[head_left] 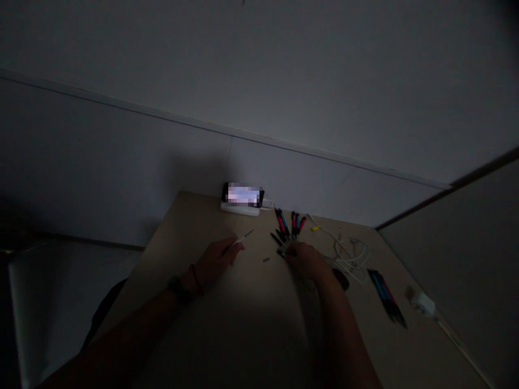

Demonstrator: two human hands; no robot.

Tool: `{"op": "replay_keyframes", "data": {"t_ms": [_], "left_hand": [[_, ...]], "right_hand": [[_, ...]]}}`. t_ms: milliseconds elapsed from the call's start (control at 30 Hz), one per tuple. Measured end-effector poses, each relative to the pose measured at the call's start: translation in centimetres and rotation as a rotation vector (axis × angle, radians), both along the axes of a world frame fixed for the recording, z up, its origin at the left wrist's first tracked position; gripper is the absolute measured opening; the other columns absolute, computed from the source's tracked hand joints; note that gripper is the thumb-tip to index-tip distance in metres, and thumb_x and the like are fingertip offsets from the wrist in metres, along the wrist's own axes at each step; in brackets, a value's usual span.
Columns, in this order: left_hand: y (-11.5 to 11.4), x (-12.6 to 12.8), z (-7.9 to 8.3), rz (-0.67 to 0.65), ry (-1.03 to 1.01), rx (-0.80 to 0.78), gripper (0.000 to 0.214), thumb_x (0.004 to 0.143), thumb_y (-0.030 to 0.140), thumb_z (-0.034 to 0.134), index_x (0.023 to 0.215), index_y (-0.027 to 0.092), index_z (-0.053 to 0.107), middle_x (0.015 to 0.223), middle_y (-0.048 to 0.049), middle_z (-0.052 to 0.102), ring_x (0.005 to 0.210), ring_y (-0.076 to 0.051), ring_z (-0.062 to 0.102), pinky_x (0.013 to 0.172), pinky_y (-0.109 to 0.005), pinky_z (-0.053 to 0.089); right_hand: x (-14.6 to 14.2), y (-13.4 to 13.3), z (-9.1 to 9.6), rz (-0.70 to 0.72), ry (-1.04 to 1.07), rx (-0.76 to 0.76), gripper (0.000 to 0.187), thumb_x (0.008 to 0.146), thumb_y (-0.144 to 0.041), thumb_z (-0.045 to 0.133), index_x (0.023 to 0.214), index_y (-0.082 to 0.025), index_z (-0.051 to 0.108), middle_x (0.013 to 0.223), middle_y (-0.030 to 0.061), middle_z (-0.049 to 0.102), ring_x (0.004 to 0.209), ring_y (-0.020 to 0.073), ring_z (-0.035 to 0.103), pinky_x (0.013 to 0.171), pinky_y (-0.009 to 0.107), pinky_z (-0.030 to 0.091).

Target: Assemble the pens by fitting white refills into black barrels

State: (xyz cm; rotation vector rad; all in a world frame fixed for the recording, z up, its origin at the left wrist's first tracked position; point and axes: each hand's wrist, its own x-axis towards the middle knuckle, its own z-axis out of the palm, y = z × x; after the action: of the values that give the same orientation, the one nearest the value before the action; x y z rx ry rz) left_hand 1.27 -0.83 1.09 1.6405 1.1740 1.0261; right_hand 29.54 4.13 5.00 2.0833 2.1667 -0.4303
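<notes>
A pale wall [121,178] rises behind a beige tabletop [194,227], and the light is dim, with shadow over the near part. My left hand [214,262] is closed on a slim white pen-like stick [243,238], its tip pointing away from me, and the hold looks firm. My right hand [304,259] lies over some small dark pieces [279,252], just beside a row of red-and-blue pens [290,222]. In this gloom, I cannot tell whether my fingers are clenched on those pieces or only resting there. A tiny dark part [266,259] lies alone on the table between my hands. It seems the easiest thing to lose: one careless sweep of my palm could flick it away, and the poor light would make it hard to spot. The coiled white cable [351,254] just past my right hand could also snag my fingers and drag the pieces with it. A hurried reach could knock the pens out of line too.
</notes>
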Motion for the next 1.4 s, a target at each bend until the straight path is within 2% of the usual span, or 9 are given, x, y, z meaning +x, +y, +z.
{"op": "replay_keyframes", "data": {"t_ms": [233, 467, 567, 667, 800, 967, 1100, 1400], "left_hand": [[0.1, 0.0, -0.4, 0.011, 0.006, 0.002, 0.048, 0.101, 0.055, 0.040, 0.092, 0.017, 0.068, 0.063, 0.0022, 0.054, 0.060, -0.014, 0.052, 0.062, -0.027, 0.040], [0.0, 0.2, -0.1, 0.039, 0.020, 0.004, 0.051, 0.100, 0.058, 0.040, 0.094, 0.016, 0.068, 0.063, 0.0018, 0.054, 0.060, -0.014, 0.051, 0.061, -0.026, 0.040], [0.1, 0.1, -0.2, 0.023, 0.027, -0.001, 0.051, 0.100, 0.058, 0.040, 0.096, 0.016, 0.069, 0.064, 0.0018, 0.054, 0.061, -0.014, 0.051, 0.061, -0.026, 0.040], [0.2, 0.0, -0.2, 0.006, 0.045, -0.004, 0.050, 0.100, 0.057, 0.041, 0.096, 0.017, 0.069, 0.065, 0.0016, 0.054, 0.062, -0.014, 0.051, 0.061, -0.026, 0.040], [0.3, 0.0, 0.0, 0.009, 0.089, 0.002, 0.049, 0.100, 0.058, 0.044, 0.092, 0.017, 0.069, 0.065, 0.0013, 0.054, 0.063, -0.014, 0.052, 0.061, -0.026, 0.039], [0.4, 0.0, 0.0, -0.004, 0.114, -0.007, 0.049, 0.099, 0.058, 0.044, 0.092, 0.017, 0.069, 0.065, 0.0013, 0.055, 0.063, -0.014, 0.052, 0.061, -0.026, 0.038], [0.5, -0.1, 0.1, -0.027, 0.143, -0.020, 0.045, 0.097, 0.057, 0.048, 0.087, 0.018, 0.068, 0.067, 0.0010, 0.059, 0.064, -0.014, 0.053, 0.062, -0.026, 0.039], [0.3, 0.1, 0.6, -0.044, 0.144, -0.017, 0.042, 0.096, 0.053, 0.051, 0.084, 0.017, 0.068, 0.066, 0.0016, 0.058, 0.063, -0.013, 0.052, 0.060, -0.025, 0.038]], "right_hand": [[-0.2, 0.1, -0.8, 0.042, 0.102, 0.106, 0.006, 0.084, -0.021, 0.070, 0.086, -0.018, 0.075, 0.091, 0.0099, 0.077, 0.085, 0.0235, 0.072, 0.068, 0.028, 0.045], [-1.1, 0.4, -0.7, -0.023, 0.205, 0.212, 0.005, 0.083, -0.021, 0.071, 0.083, -0.018, 0.075, 0.087, 0.0107, 0.076, 0.081, 0.0241, 0.071, 0.067, 0.029, 0.045], [-2.4, 0.4, -0.2, -0.075, 0.400, 0.364, 0.014, 0.085, -0.025, 0.067, 0.092, -0.017, 0.076, 0.088, 0.0102, 0.076, 0.079, 0.0224, 0.070, 0.070, 0.030, 0.047], [-4.0, 0.2, 0.1, -0.054, 0.758, 0.478, 0.024, 0.085, -0.034, 0.066, 0.098, -0.017, 0.077, 0.089, 0.0086, 0.077, 0.079, 0.0213, 0.069, 0.072, 0.031, 0.051], [-6.1, -0.5, -0.2, -0.103, 1.164, 0.414, 0.036, 0.080, -0.051, 0.069, 0.090, -0.018, 0.079, 0.079, 0.0074, 0.077, 0.071, 0.0207, 0.068, 0.062, 0.031, 0.052], [-7.9, -1.2, -0.9, -0.221, 1.488, 0.255, 0.039, 0.073, -0.055, 0.078, 0.089, -0.020, 0.078, 0.096, 0.0099, 0.080, 0.084, 0.0216, 0.073, 0.064, 0.028, 0.056], [-8.8, -1.7, -1.2, -0.210, 1.584, 0.176, 0.037, 0.076, -0.053, 0.078, 0.092, -0.020, 0.078, 0.102, 0.0109, 0.080, 0.083, 0.0201, 0.074, 0.064, 0.027, 0.057], [-9.7, -2.5, -0.7, -0.187, 1.617, 0.121, 0.032, 0.076, -0.048, 0.078, 0.089, -0.020, 0.078, 0.098, 0.0087, 0.080, 0.077, 0.0165, 0.073, 0.063, 0.026, 0.058]]}}
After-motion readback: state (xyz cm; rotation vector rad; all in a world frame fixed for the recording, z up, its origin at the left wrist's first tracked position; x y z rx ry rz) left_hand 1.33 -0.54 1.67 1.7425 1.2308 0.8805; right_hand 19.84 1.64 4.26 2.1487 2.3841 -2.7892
